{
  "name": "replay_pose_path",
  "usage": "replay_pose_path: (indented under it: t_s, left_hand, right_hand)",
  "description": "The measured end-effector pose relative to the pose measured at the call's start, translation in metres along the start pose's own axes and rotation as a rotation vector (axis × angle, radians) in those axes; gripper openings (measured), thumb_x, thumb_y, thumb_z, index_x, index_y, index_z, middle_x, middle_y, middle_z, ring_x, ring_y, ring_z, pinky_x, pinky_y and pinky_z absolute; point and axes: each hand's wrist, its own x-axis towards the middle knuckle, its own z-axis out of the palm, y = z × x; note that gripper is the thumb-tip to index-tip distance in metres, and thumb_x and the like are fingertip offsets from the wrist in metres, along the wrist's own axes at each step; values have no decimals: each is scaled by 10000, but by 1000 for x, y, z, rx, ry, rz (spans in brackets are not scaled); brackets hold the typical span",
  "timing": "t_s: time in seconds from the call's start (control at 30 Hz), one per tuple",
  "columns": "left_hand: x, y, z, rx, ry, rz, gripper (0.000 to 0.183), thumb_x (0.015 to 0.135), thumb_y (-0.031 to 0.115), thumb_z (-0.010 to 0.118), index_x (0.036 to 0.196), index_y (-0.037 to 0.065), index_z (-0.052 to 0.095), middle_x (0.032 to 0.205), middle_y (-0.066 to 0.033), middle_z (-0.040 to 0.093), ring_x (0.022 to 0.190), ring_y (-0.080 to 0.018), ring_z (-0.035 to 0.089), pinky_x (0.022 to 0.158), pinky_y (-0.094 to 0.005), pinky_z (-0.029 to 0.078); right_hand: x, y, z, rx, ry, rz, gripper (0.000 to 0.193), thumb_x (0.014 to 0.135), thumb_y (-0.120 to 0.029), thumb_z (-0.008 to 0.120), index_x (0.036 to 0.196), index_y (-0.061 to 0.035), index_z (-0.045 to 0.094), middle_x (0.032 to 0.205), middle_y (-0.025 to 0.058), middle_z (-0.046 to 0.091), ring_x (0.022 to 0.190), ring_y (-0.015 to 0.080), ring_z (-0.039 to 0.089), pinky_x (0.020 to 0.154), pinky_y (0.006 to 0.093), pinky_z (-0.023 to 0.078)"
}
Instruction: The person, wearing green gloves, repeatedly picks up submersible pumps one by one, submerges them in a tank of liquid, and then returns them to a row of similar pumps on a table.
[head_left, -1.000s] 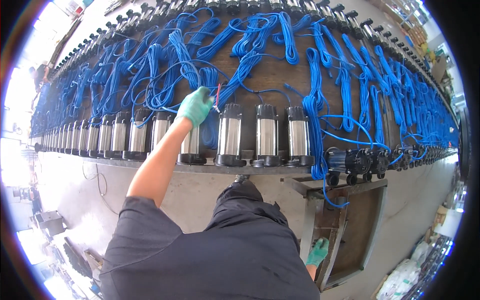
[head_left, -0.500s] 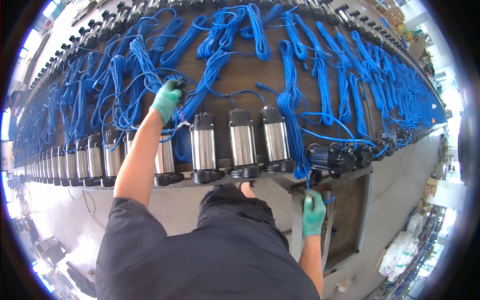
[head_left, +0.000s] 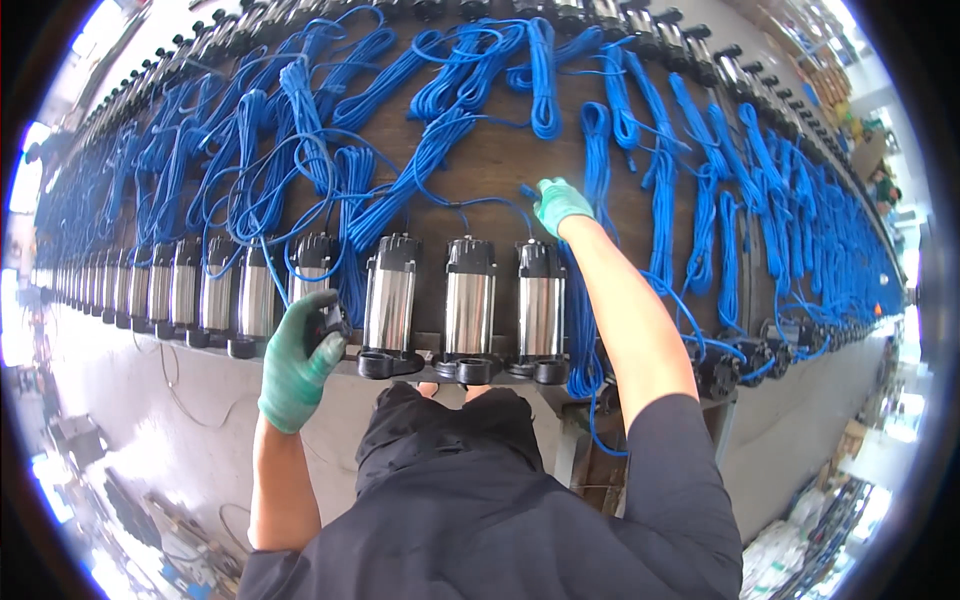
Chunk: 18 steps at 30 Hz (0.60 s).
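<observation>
My left hand [head_left: 297,365], in a green glove, is at the table's front edge, fingers curled round a dark object [head_left: 331,314] I cannot make out. It covers the lower part of a steel and black pump [head_left: 315,258]. My right hand [head_left: 563,205], also gloved, reaches over the table with its fingers apart, beside a short blue cable end [head_left: 528,192]. Just in front of that hand stands another pump [head_left: 541,300]. A coiled blue cable [head_left: 583,340] hangs over the front edge under my right forearm, its loose end [head_left: 603,435] trailing below.
Pumps line the near edge to the left, and more line the far edge [head_left: 650,35]. Bundled blue cables [head_left: 430,165] cover much of the brown tabletop [head_left: 480,175]. At right, black-ended pumps [head_left: 720,372] lie on their sides. A thin cord [head_left: 175,385] lies on the floor.
My right hand has let go of the hanging cable and moved up and left over the table. My left hand has come down from among the cables to the front edge.
</observation>
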Motion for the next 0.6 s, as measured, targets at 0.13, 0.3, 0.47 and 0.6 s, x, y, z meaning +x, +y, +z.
replay_pose_path:
  t_s: [0.13,0.3,0.47,0.6]
  left_hand:
    - [-22,-12,0,34,130,-52,709,863,412,791,1370,6,508,1107,-52,600,1000,-156,597,883,-303,499]
    - [-29,-10,0,-29,278,22,685,878,415,771,1363,3,519,1053,-23,605,717,-57,480,606,-201,381]
    - [-17,-10,-3,-103,177,74,635,903,404,733,1342,-7,527,1029,-38,621,708,-65,495,611,-210,400]
    - [7,-16,11,-106,-25,136,483,927,224,706,1309,-16,535,1113,-81,636,883,-124,609,777,-251,503]
  right_hand:
    - [26,-7,13,-127,-106,72,348,965,-188,537,1282,-62,609,1314,193,613,1229,359,598,1005,467,503]
    - [14,30,-46,685,-100,55,260,1006,-260,555,1146,-46,603,943,119,686,853,212,684,735,374,530]
    - [-73,16,-133,1183,187,-185,210,1035,-258,564,1130,-75,606,834,-7,596,675,87,553,633,250,485]
    - [-143,-50,-143,694,173,-368,277,1007,-239,625,1183,-25,612,888,6,646,772,90,611,713,263,523]
